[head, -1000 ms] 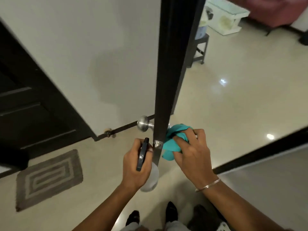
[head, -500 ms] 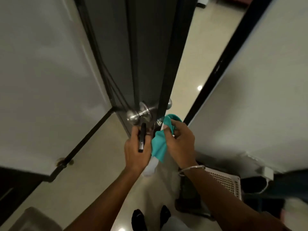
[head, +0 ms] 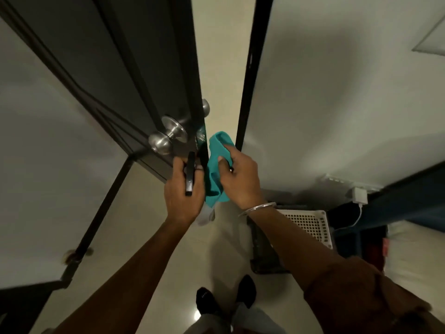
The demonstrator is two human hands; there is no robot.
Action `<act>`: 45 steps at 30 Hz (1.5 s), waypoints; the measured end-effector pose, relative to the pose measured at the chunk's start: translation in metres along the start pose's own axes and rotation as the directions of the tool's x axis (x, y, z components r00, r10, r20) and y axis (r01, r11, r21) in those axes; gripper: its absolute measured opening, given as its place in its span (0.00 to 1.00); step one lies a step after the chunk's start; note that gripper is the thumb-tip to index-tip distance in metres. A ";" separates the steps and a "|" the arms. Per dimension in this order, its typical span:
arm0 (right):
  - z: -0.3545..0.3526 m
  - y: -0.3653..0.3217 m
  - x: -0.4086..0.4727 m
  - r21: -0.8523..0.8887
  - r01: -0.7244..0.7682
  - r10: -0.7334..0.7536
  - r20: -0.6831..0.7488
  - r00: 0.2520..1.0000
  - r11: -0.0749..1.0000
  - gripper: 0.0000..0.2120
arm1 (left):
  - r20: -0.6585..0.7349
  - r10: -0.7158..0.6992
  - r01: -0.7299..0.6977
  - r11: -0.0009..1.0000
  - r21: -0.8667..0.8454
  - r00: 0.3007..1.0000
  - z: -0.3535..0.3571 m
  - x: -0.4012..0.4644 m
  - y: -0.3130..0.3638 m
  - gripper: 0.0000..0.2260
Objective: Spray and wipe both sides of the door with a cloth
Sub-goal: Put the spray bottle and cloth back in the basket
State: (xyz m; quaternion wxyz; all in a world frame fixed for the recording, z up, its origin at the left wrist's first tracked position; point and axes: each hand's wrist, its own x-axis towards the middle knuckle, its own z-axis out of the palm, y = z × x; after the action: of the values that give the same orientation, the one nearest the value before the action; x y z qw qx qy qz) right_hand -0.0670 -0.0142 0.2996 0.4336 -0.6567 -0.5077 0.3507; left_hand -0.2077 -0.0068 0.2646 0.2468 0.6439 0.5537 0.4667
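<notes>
The dark door (head: 134,75) stands ajar, its narrow edge turned toward the camera, with a strip of pale floor (head: 224,44) between it and the black door frame (head: 252,75). A white perforated basket (head: 310,225) sits on the floor by the right wall, below the right forearm. The teal cloth (head: 216,169) hangs bunched just beside the door's edge, below the latch; whether it touches the edge cannot be told. The right hand (head: 240,179) has its grip closed on the cloth, fingers sunk in the folds. The left hand (head: 183,194) has its grip wrapped around the spray bottle (head: 190,174), its black head up by the door edge and its pale body showing under the palm. A steel knob (head: 160,142) juts from the near face, a second knob (head: 205,106) from the far face.
</notes>
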 end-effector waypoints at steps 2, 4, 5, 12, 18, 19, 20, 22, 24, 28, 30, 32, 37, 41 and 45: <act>-0.018 0.022 -0.004 -0.029 0.004 -0.003 0.015 1.000 1.000 0.19 | 0.008 0.001 -0.001 1.000 0.006 1.000 0.023 -0.007 0.007 0.05; -0.037 0.048 -0.012 -0.061 0.038 -0.039 -0.004 0.999 0.997 0.16 | 0.057 0.002 -0.001 1.000 -0.011 0.998 0.049 -0.019 0.012 0.05; -0.047 0.062 -0.016 -0.082 0.053 -0.056 -0.026 0.998 0.995 0.14 | 0.095 0.013 -0.011 1.000 -0.025 0.995 0.064 -0.027 0.014 0.06; -0.111 0.176 -0.064 -0.127 -0.163 0.135 -0.208 0.969 0.978 0.12 | 0.260 -0.155 0.157 0.988 0.011 0.953 0.185 -0.099 0.010 0.13; -0.145 0.281 -0.105 -0.063 -0.429 0.377 -0.373 0.848 0.901 0.15 | 0.375 -0.280 0.283 0.958 0.047 0.884 0.274 -0.141 -0.004 0.16; -0.150 0.298 -0.109 -0.055 -0.454 0.400 -0.388 0.830 0.889 0.15 | 0.390 -0.293 0.289 0.955 0.071 0.873 0.288 -0.147 -0.011 0.17; -0.154 0.314 -0.111 -0.058 -0.468 0.406 -0.411 0.816 0.882 0.15 | 0.402 -0.291 0.281 0.956 0.085 0.868 0.301 -0.153 -0.018 0.17; -0.159 0.345 -0.111 -0.074 -0.485 0.406 -0.445 0.798 0.872 0.16 | 0.419 -0.274 0.251 0.962 0.111 0.865 0.325 -0.166 -0.035 0.15; -0.161 0.371 -0.109 -0.070 -0.498 0.413 -0.465 0.783 0.864 0.18 | 0.441 -0.258 0.225 0.966 0.127 0.860 0.342 -0.177 -0.051 0.13; -0.160 0.413 -0.101 -0.150 -0.502 0.370 -0.505 0.780 0.852 0.20 | 0.513 -0.250 0.224 0.968 0.112 0.822 0.366 -0.194 -0.084 0.12; -0.155 0.429 -0.097 -0.218 -0.500 0.352 -0.483 0.801 0.838 0.20 | 0.535 -0.231 0.200 0.973 0.116 0.813 0.374 -0.199 -0.098 0.14; -0.147 0.445 -0.096 -0.275 -0.500 0.367 -0.416 0.832 0.821 0.20 | 0.550 -0.208 0.177 0.978 0.109 0.809 0.382 -0.201 -0.107 0.15; -0.126 0.468 -0.100 -0.425 -0.470 0.437 -0.180 0.881 0.773 0.18 | 0.608 -0.290 0.300 0.950 0.087 0.739 0.397 -0.196 -0.107 0.21; -0.126 0.472 -0.103 -0.432 -0.553 0.550 -0.146 0.822 0.712 0.21 | 0.668 -0.314 0.347 0.934 0.089 0.675 0.402 -0.192 -0.105 0.25; -0.134 0.468 -0.100 -0.500 -0.544 0.576 -0.105 0.811 0.674 0.19 | 0.697 -0.324 0.342 0.932 0.119 0.639 0.387 -0.188 -0.104 0.29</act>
State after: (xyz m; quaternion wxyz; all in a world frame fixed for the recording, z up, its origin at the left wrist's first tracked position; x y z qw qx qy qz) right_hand 0.1991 -0.1909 -0.0807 0.1008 -0.8592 -0.3687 0.3402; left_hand 0.0894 -0.0792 -0.0554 0.5289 0.6569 0.5196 0.1373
